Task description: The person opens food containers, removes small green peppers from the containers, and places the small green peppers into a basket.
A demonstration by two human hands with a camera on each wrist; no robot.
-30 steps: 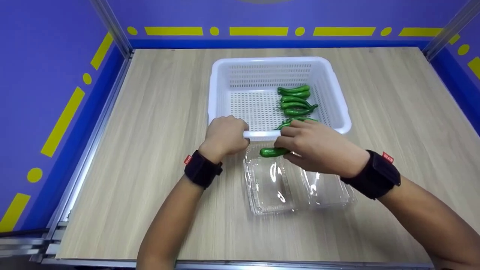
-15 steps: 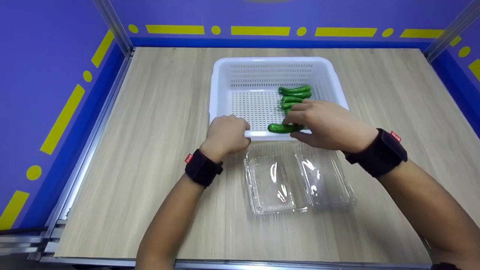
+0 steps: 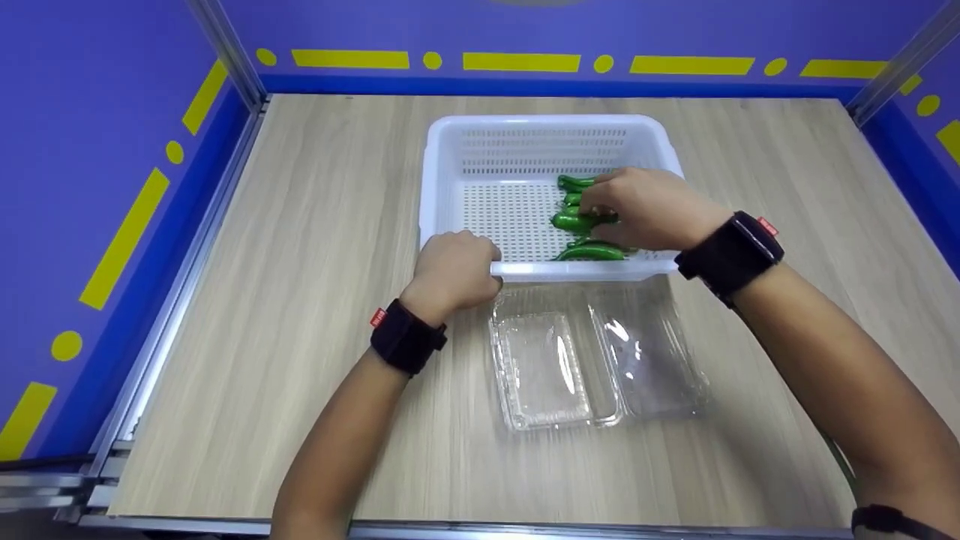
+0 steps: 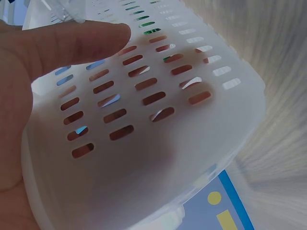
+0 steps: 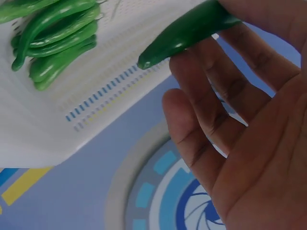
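While my left hand grips the near rim of the white basket, fingers curled over its edge and thumb pressed to the slotted outer wall, my right hand is inside the basket, on its right side, pinching a green pepper between fingertips and thumb. Held pepper: lying crosswise, above the perforated floor, among the others. Other green peppers: several, stacked along the right side of the basket, one close to the near wall. Clear clamshell box: open, both halves flat on the wooden table, just in front of the basket, touching or nearly touching its near wall. Black wristbands on both wrists. Surround: blue walls with yellow dashes and dots
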